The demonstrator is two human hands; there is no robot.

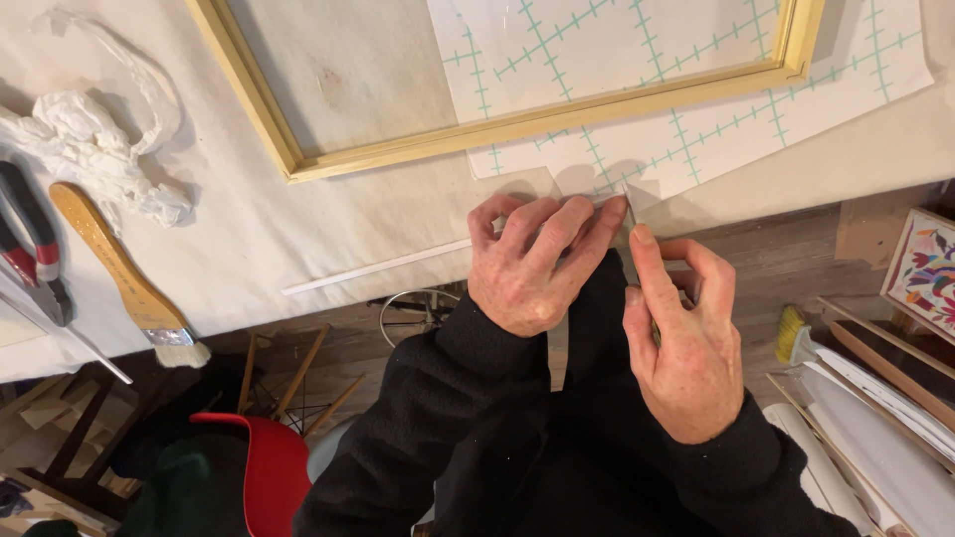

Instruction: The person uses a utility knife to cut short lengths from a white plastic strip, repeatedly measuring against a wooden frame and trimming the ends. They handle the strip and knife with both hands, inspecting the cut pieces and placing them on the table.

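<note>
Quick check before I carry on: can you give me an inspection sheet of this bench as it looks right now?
Surface: table covered in off-white cloth, faintly stained.
Job's things: thin pale strip pinched between both hands at the table edge; its material cannot be told.
Left hand: fingers curled down on the strip's upper end.
Right hand: thumb and forefinger pinch the strip.
Clutter: yellow wooden frame on white paper with a green grid; crumpled white rag; wooden-handled brush; red-and-black-handled pliers; white stick.
Cables: nothing seen.
Surroundings: red chair below the table; rolled papers and an embroidered picture to the right.
</note>
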